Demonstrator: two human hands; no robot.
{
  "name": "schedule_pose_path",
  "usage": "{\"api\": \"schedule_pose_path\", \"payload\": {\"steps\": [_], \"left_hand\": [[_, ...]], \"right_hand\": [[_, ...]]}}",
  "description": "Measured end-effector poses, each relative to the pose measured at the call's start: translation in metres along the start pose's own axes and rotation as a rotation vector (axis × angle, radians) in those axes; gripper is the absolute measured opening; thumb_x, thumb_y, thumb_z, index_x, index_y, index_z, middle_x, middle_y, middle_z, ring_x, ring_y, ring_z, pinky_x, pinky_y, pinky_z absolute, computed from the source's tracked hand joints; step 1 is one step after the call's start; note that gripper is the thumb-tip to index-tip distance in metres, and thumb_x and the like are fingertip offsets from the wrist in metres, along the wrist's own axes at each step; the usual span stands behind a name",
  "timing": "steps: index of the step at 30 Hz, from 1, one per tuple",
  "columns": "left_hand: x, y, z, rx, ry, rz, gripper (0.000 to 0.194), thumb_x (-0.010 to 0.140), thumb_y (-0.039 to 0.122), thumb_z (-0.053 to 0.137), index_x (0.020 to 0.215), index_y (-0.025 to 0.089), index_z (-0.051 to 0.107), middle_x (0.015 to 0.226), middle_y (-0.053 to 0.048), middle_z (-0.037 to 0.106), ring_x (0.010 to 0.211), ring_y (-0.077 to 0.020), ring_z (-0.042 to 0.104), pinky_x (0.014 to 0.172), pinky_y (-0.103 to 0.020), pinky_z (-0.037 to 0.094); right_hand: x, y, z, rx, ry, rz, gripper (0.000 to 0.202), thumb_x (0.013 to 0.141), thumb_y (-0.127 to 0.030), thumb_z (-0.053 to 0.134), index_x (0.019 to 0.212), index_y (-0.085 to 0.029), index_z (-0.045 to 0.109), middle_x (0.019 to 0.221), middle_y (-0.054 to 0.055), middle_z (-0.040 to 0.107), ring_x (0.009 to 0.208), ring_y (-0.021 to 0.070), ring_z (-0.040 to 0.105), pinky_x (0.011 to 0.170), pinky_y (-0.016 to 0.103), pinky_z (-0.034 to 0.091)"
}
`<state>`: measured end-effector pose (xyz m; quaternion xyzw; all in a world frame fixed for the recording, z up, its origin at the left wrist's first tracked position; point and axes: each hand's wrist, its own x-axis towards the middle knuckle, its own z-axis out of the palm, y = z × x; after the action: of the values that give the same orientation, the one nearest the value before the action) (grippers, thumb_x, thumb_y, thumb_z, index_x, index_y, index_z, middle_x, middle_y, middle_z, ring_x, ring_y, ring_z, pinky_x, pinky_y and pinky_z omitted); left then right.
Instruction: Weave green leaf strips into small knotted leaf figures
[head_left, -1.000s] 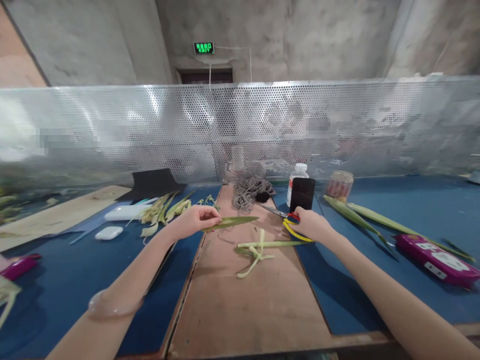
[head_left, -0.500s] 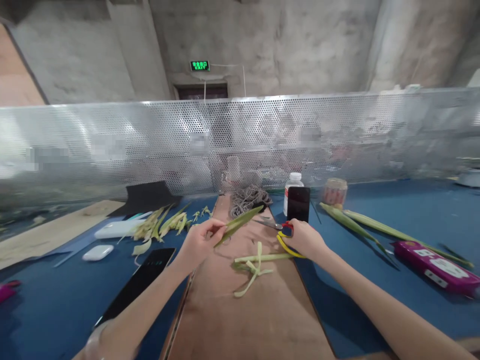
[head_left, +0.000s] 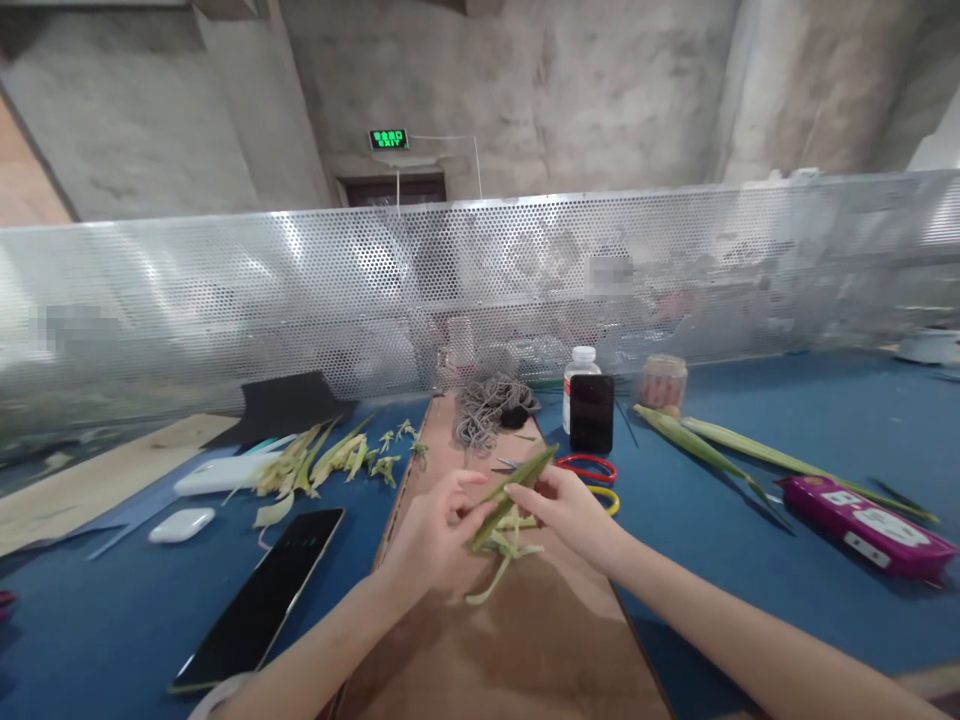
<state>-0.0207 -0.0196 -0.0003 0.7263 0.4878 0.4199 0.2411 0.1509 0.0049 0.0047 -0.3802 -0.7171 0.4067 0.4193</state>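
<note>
A green leaf strip [head_left: 538, 466], probably husk, is held between both hands above the brown board. My left hand [head_left: 435, 530] pinches its lower end with thumb and fingers. Farther up the strip, my right hand [head_left: 574, 510] grips it, thumb on top. Scissors with one red and one yellow handle loop [head_left: 600, 466] lie just beyond my right hand, blades partly hidden behind the leaf. Below the hands, pale strips knotted together [head_left: 504, 555] rest on the board [head_left: 480, 650], partly covered by my fingers.
Grey cord [head_left: 487, 405] lies at the board's far end. Right of it stand a white bottle [head_left: 581, 362], a black phone-like slab [head_left: 592, 415] and a jar [head_left: 663, 382]. Long leaves [head_left: 705, 455] and a purple pack [head_left: 862, 530] lie right; leaf pieces [head_left: 315, 460] and a phone [head_left: 262, 595] left.
My right hand has put the scissors down on the table and moved left to take hold of the leaf strip. The left hand has come a little to the right and lower with the strip.
</note>
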Motion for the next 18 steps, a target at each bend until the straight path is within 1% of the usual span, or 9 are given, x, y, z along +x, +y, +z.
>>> {"api": "schedule_pose_path", "payload": {"steps": [4,6,10,14,16,18], "left_hand": [[-0.0017,-0.0033,0.0037,-0.052,-0.046,-0.02,0.012,0.077,0.03,0.049,0.08,0.019,0.046,0.068,-0.001,0.067,0.064,-0.0152,0.063,0.056,-0.022,0.046],[-0.0026,-0.0039,0.0044,-0.046,-0.048,-0.033,0.012,0.078,0.031,0.048,0.076,0.019,0.046,0.067,-0.002,0.066,0.064,-0.0157,0.063,0.055,-0.022,0.046],[-0.0044,-0.0044,0.0051,-0.048,-0.057,-0.053,0.014,0.079,0.032,0.045,0.076,0.018,0.047,0.067,-0.002,0.066,0.066,-0.0165,0.063,0.055,-0.022,0.045],[-0.0047,-0.0048,0.0053,-0.01,-0.03,-0.06,0.017,0.078,0.034,0.046,0.074,0.018,0.048,0.063,-0.002,0.065,0.062,-0.0169,0.062,0.053,-0.022,0.044],[-0.0039,-0.0035,0.0056,-0.07,-0.03,-0.102,0.017,0.077,0.034,0.047,0.073,0.018,0.049,0.061,-0.001,0.065,0.059,-0.0162,0.062,0.053,-0.022,0.043],[-0.0026,-0.0014,0.0064,-0.203,-0.068,-0.177,0.018,0.077,0.035,0.048,0.072,0.017,0.049,0.059,0.0,0.065,0.055,-0.015,0.061,0.054,-0.022,0.044]], "right_hand": [[-0.0004,0.0036,-0.0005,0.114,-0.04,0.113,0.022,0.072,-0.035,0.057,0.071,-0.013,0.057,0.058,-0.002,0.051,0.051,0.009,0.045,0.048,0.021,0.037],[-0.001,0.0028,-0.0021,0.136,-0.044,0.122,0.023,0.071,-0.034,0.057,0.072,-0.012,0.058,0.059,-0.001,0.052,0.052,0.0093,0.046,0.048,0.022,0.039],[-0.003,0.0008,-0.0027,0.133,-0.046,0.11,0.019,0.072,-0.03,0.056,0.072,-0.012,0.058,0.061,0.0,0.054,0.055,0.0101,0.049,0.05,0.022,0.04],[-0.0043,0.0012,-0.0014,0.147,-0.06,0.138,0.016,0.072,-0.028,0.055,0.075,-0.012,0.059,0.063,0.001,0.057,0.057,0.0111,0.051,0.053,0.023,0.041],[-0.0046,0.0008,-0.0009,0.168,-0.068,0.14,0.015,0.071,-0.026,0.056,0.076,-0.012,0.059,0.065,0.001,0.058,0.057,0.0108,0.051,0.054,0.023,0.041],[-0.0052,-0.001,-0.0009,0.189,-0.075,0.141,0.014,0.071,-0.024,0.055,0.075,-0.012,0.059,0.065,0.0,0.058,0.056,0.0101,0.051,0.054,0.022,0.04]]}}
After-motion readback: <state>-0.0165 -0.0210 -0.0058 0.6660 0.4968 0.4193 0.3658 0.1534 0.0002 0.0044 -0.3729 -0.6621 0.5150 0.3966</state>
